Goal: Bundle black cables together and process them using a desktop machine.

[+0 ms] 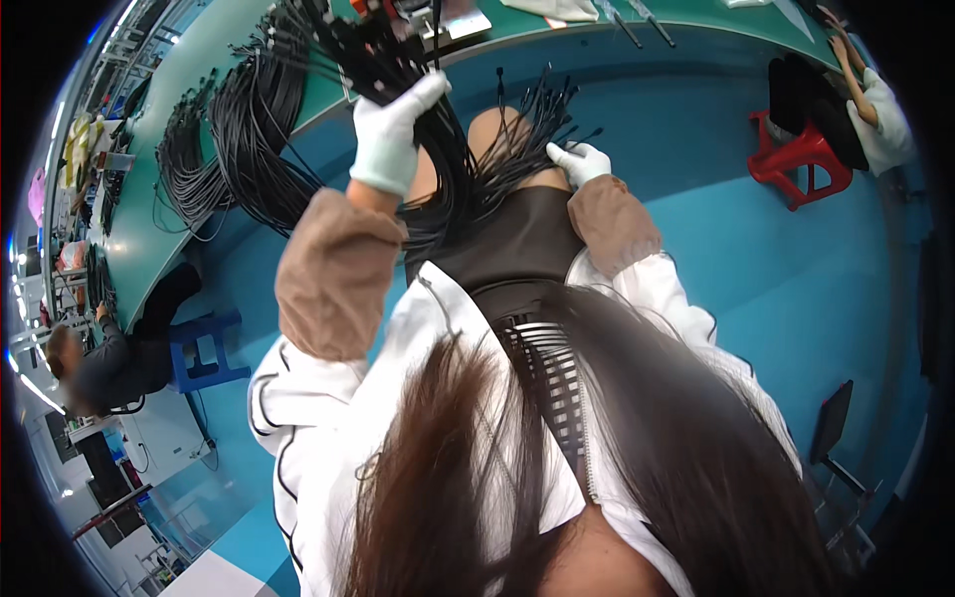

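A thick bundle of black cables [445,149] hangs down across my lap, bent into a loop. My left hand [393,129], in a white glove, is closed around its upper part, near the edge of the green table. Above that hand many connector ends [368,45] stick out, partly blurred. To the right, the loop's other connector ends [545,114] fan out over my knees. My right hand [582,162], also white-gloved, is closed at the side of these cables, its thumb against them; its other fingers are mostly hidden.
More coiled black cables [257,129] lie on the green table [328,134] at the left, some hanging over its edge. Two pen-like tools [637,25] lie at the far side. A person sits on a blue stool [204,350] at left, another by a red stool [808,164] at right.
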Demonstrator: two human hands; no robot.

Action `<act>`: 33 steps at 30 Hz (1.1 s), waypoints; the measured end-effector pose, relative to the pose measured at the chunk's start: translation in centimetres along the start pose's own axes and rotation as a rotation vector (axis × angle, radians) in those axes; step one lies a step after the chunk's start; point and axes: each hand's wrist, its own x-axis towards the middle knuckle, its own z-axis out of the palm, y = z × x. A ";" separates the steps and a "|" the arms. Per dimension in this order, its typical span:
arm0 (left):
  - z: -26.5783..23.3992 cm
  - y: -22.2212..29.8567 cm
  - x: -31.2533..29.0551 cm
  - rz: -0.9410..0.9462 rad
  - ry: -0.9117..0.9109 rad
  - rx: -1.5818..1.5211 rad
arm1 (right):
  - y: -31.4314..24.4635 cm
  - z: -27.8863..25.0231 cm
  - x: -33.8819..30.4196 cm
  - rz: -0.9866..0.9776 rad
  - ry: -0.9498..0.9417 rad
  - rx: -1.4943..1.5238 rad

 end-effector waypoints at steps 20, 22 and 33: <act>1.6 -3.4 0.0 -0.007 0.199 -0.085 | -21.1 6.7 -6.1 -0.668 -0.336 0.396; 1.5 -3.5 0.7 -0.006 0.226 -0.066 | -21.8 5.4 -5.0 -0.303 -0.343 0.385; -0.8 -2.3 1.5 -0.147 0.365 -0.188 | -19.3 7.6 -0.2 0.017 -0.649 0.350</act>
